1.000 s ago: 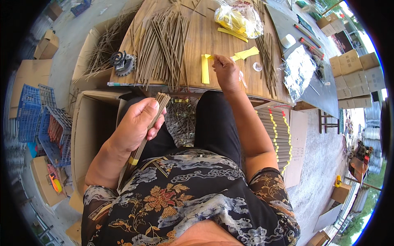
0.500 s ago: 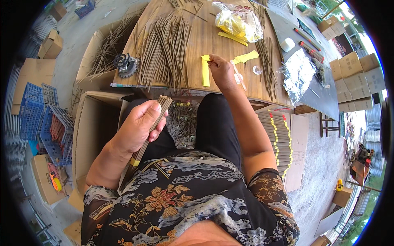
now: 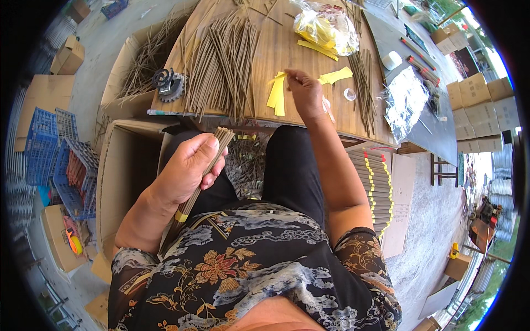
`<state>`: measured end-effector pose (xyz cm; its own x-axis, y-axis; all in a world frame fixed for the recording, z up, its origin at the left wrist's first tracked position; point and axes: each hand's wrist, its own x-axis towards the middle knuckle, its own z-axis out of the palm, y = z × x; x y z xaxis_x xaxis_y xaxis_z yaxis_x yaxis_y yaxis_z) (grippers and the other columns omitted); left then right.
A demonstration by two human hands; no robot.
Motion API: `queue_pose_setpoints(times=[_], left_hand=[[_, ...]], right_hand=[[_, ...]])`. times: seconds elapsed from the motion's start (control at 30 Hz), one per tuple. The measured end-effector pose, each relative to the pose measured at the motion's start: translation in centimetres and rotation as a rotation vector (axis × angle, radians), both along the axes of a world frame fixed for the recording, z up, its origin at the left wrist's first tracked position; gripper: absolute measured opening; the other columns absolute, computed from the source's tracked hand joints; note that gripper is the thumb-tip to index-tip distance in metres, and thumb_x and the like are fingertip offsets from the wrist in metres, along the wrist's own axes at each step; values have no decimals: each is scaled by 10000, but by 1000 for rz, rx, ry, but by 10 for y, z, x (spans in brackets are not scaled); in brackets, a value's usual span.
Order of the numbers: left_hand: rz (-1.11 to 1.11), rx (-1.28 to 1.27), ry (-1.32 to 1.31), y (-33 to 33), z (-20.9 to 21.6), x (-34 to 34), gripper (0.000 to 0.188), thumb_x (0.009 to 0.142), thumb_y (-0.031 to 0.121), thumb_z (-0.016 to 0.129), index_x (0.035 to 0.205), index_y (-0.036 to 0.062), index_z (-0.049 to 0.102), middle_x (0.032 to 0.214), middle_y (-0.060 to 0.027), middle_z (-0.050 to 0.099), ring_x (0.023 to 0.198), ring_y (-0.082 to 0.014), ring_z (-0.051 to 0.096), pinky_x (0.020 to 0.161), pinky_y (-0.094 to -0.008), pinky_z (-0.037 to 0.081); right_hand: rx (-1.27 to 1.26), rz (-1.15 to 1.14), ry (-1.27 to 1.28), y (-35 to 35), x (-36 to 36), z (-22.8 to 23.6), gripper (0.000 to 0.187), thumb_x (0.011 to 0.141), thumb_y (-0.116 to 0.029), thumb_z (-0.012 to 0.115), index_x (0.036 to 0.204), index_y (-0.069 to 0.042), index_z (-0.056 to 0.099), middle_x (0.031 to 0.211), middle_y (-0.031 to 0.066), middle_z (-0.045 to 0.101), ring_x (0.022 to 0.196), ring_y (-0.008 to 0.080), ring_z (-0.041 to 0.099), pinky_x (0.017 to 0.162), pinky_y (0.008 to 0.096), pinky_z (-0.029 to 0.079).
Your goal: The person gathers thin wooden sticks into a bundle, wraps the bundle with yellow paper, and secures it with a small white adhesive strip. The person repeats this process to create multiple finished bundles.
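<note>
My left hand (image 3: 187, 165) is wrapped round a bundle of thin brown sticks (image 3: 223, 135), which look like incense sticks. The bundle slants over my lap, with a yellow band (image 3: 181, 217) round its lower part. Over the wooden table, my right hand (image 3: 305, 96) is closed in a pinch at the upper end of some yellow paper strips (image 3: 277, 99); the fingertips are slightly blurred. Another yellow strip piece (image 3: 337, 75) lies just right of that hand. A whitish stick-like tool (image 3: 328, 110) is partly hidden behind the wrist.
Loose brown sticks (image 3: 221, 66) cover the table's left side, beside a dark gear-shaped metal piece (image 3: 170, 84). A clear bag with yellow strips (image 3: 326, 30) lies farther back. Banded bundles (image 3: 375, 190) stand at the right, and an open carton (image 3: 130, 171) at my left.
My right hand has shifted slightly right, and the yellow strips under its fingers have skewed and fanned out. My left hand and the bundle have stayed in place.
</note>
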<state>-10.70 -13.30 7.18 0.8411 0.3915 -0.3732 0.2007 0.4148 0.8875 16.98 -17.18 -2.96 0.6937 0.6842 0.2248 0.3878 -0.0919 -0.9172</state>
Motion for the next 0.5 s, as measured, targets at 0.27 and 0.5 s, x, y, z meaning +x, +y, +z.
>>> queue_pose_setpoints(times=[0.27,0.5], left_hand=[[3,62,3,-4,4,-3,336,923,352,397,898,27,476,645,-9,454,463,-25,358,410,-146,318],[23,132,14,-18,11,-10,326,927,336,395,908,22,482,645,-6,457,476,-26,365,417,-149,321]], right_hand=[[351,257,436,-39,-53,82,114,801,-35,582,906,4,602,863,44,611,789,110,565,703,234,464],[413,643,964,-77,-90,106,70,840,-22,523,838,-4,591,871,93,614,804,164,596,735,265,470]])
